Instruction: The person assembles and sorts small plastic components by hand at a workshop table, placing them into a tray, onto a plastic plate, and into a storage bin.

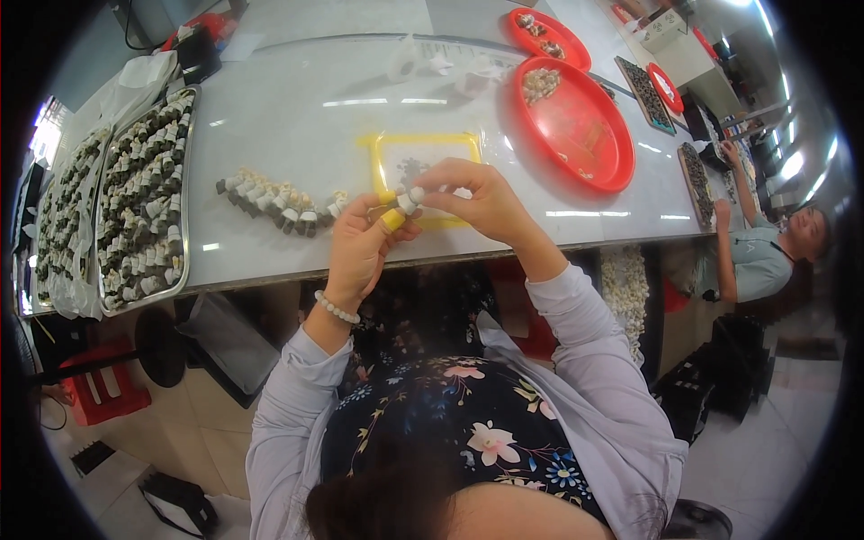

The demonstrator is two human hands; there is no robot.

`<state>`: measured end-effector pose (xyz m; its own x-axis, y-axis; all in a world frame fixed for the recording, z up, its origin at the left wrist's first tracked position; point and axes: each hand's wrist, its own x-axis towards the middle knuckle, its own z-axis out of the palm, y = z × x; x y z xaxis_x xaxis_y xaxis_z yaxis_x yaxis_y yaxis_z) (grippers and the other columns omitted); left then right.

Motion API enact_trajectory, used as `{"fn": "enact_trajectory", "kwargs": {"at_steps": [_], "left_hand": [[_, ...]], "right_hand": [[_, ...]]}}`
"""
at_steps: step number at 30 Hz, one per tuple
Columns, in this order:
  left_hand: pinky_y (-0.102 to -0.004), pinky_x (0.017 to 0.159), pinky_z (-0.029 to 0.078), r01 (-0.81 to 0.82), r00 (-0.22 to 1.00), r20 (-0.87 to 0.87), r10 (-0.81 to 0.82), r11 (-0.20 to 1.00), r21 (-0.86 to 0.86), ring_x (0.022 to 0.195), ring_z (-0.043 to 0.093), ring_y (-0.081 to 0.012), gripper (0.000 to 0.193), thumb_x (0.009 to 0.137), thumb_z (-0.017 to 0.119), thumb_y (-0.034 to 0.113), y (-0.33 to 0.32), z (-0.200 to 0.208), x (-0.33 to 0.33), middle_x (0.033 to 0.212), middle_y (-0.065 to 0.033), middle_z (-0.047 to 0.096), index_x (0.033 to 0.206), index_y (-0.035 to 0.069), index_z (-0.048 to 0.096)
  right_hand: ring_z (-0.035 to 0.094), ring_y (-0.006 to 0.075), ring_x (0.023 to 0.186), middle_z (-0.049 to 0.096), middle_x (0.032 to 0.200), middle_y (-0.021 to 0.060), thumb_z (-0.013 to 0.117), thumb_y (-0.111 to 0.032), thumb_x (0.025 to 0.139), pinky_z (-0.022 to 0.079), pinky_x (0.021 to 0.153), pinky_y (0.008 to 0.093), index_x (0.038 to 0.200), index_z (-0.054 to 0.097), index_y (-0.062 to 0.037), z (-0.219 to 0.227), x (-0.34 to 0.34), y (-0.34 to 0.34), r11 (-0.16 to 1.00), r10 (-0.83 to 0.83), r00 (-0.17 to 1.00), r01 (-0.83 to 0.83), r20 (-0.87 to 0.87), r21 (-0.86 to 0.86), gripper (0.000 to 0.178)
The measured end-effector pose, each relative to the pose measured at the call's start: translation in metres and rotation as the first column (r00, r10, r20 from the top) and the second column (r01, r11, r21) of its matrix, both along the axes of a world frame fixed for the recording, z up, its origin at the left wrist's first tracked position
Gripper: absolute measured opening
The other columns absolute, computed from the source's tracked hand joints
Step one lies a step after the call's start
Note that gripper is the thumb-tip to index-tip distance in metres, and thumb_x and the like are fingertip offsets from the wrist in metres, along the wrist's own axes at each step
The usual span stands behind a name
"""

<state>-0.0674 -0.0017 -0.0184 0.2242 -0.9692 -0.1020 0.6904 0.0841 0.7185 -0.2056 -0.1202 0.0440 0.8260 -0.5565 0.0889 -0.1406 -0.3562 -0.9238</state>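
Note:
My left hand pinches a small white-wrapped piece between its thumb and a finger, both covered in yellow at the tips. My right hand meets it from the other side, fingertips closed on the white wrapping. The piece's exact kind is too small to make out. Both hands are over the near edge of a yellow-taped rectangle on the table, where dark bits lie. Left of my hands runs a curved row of small bundles, with cream tops, white wraps and dark ends.
Two metal trays at the left hold many such bundles, the nearer tray beside a plastic sheet. A red round tray with pale pieces lies at the right, another red tray behind it. A co-worker sits far right.

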Motion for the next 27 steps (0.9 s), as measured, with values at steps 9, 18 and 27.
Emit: {"fn": "enact_trajectory", "kwargs": {"at_steps": [9, 18, 27], "left_hand": [[-0.0276, 0.064, 0.051, -0.098, 0.995, 0.024, 0.098, 0.995, -0.007, 0.071, 0.062, -0.0196, 0.018, 0.084, 0.058, 0.006, 0.003, -0.004, -0.006, 0.087, -0.0151, 0.064, 0.100, -0.002, 0.055], [-0.0309, 0.067, 0.048, -0.218, 0.787, 0.583, 0.199, 0.975, -0.037, 0.078, 0.059, -0.0216, 0.015, 0.077, 0.062, 0.002, 0.027, -0.009, -0.016, 0.089, -0.0107, 0.061, 0.091, -0.001, 0.056], [-0.0432, 0.092, 0.031, -0.336, -0.435, 0.858, 0.274, 0.834, -0.437, 0.110, 0.038, -0.0337, 0.028, 0.067, 0.064, 0.006, 0.048, 0.009, 0.025, 0.117, -0.0130, 0.045, 0.094, 0.003, 0.057]], "right_hand": [[0.057, 0.0144, 0.077, 0.062, 0.084, 0.0070, 0.063, -0.004, 0.076, 0.043, 0.068, 0.0236, 0.094, 0.065, 0.0000, 0.001, 0.002, 0.005, 0.992, 0.060, 0.998, -0.061, -0.011, -0.111, 0.018], [0.057, 0.0156, 0.078, 0.061, 0.088, 0.0083, 0.064, -0.004, 0.075, 0.044, 0.070, 0.0245, 0.100, 0.062, -0.0013, -0.006, -0.012, 0.021, 0.976, 0.019, 0.999, -0.025, -0.029, -0.216, 0.025], [0.055, 0.0144, 0.076, 0.058, 0.089, 0.0088, 0.058, -0.001, 0.080, 0.044, 0.070, 0.0237, 0.105, 0.059, 0.0014, -0.039, -0.070, 0.019, 0.869, -0.318, 0.946, 0.315, 0.058, -0.382, 0.025]]}}
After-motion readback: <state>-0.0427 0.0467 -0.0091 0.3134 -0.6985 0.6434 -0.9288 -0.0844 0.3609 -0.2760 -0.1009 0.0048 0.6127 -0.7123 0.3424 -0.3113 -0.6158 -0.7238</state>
